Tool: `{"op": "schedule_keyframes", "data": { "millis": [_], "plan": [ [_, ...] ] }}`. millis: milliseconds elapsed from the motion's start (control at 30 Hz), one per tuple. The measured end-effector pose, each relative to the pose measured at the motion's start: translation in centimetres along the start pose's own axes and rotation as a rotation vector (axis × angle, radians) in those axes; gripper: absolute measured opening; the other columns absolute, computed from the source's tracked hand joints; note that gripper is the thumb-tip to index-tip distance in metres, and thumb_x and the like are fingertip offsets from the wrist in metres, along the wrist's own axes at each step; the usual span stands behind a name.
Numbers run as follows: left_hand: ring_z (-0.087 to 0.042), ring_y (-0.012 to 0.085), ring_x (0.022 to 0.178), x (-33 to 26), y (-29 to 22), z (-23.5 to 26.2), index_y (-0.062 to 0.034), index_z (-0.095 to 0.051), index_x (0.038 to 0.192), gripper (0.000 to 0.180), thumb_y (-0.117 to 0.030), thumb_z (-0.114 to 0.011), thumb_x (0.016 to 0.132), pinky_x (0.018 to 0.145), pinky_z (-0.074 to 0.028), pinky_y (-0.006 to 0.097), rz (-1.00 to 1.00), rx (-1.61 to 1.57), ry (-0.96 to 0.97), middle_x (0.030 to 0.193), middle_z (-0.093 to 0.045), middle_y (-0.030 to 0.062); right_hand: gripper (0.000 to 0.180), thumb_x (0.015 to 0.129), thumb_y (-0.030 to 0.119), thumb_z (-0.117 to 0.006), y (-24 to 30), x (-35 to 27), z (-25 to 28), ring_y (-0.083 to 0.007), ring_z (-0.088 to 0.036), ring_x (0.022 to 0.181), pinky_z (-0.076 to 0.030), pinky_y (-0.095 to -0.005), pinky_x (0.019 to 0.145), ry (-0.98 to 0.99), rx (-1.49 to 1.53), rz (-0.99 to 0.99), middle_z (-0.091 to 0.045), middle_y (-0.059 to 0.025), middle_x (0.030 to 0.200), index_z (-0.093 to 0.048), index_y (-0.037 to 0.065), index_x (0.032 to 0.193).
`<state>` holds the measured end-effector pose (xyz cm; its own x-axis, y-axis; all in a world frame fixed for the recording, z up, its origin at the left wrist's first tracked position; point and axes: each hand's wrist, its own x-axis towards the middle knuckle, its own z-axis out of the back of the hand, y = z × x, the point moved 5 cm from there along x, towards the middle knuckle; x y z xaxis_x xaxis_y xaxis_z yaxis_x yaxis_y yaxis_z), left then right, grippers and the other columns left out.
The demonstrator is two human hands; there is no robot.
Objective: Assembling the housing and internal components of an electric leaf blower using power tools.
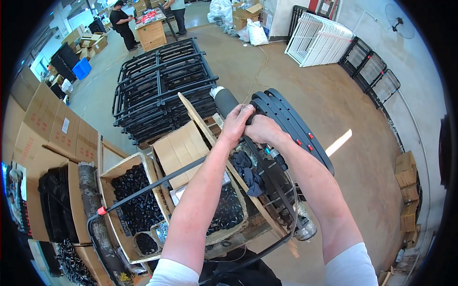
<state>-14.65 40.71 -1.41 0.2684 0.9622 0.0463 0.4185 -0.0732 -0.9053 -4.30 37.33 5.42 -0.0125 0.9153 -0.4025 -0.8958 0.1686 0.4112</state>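
Note:
My left hand (pixel 235 123) and my right hand (pixel 265 128) are close together ahead of me, both with fingers closed. They grip a black metal tube frame (pixel 157 182); its bars run back beneath my forearms, and a red clip (pixel 101 210) sits at its left corner. What lies inside my fingers is hidden. Just beyond my left hand is a grey padded cylinder (pixel 225 102). On the right, several black rounded frames (pixel 291 121) with red clips rest beside my right hand. A small pneumatic-looking fitting with a hose (pixel 274 155) lies under my right wrist.
Boxes of small black parts (pixel 136 195) stand left, beside a cardboard sheet (pixel 183 151) and a wooden board (pixel 198 119). A stack of black frames (pixel 162 86) lies ahead. White frames (pixel 319 40) lean at the far right wall. Two people stand by a table (pixel 150 35).

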Motion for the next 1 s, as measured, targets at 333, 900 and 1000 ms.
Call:
{"op": "schedule_keyframes", "data": {
  "millis": [333, 900, 1000],
  "plan": [
    [-0.061, 0.0134, 0.101, -0.8, -0.7, -0.2, -0.0065, -0.069, 0.120, 0.036, -0.038, -0.070, 0.102, 0.090, -0.050, 0.032, 0.143, 0.086, -0.076, 0.109, -0.069, 0.0032, 0.023, 0.082, 0.018, -0.062, -1.6, 3.6, -3.0, -0.0244, -0.074, 0.068, -0.057, -0.0387, 0.065, 0.098, 0.250, -0.027, -0.075, -0.0150, 0.078, -0.072, -0.001, 0.076],
    [-0.064, 0.0158, 0.103, -25.6, -2.6, 12.6, 0.0002, -0.067, 0.124, 0.051, -0.046, -0.053, 0.111, 0.092, -0.051, 0.033, 0.067, 0.143, -0.363, 0.111, -0.070, 0.0068, 0.019, 0.083, 0.013, -0.069, 5.2, -2.6, 0.0, -0.0156, -0.061, 0.055, -0.050, -0.0335, 0.050, -0.039, 0.414, 0.055, -0.063, -0.0049, 0.066, -0.061, 0.008, 0.067],
    [-0.065, 0.0124, 0.096, -31.6, -4.0, 15.8, -0.0013, -0.067, 0.126, 0.048, -0.044, -0.051, 0.112, 0.086, -0.053, 0.030, 0.142, 0.039, -0.383, 0.111, -0.070, 0.0060, 0.045, 0.085, 0.016, -0.071, 11.4, -10.6, -2.6, -0.0187, -0.068, 0.058, -0.051, -0.0307, 0.046, 0.071, 0.572, 0.229, -0.066, -0.0085, 0.074, -0.057, -0.001, 0.124]
  ]
}}
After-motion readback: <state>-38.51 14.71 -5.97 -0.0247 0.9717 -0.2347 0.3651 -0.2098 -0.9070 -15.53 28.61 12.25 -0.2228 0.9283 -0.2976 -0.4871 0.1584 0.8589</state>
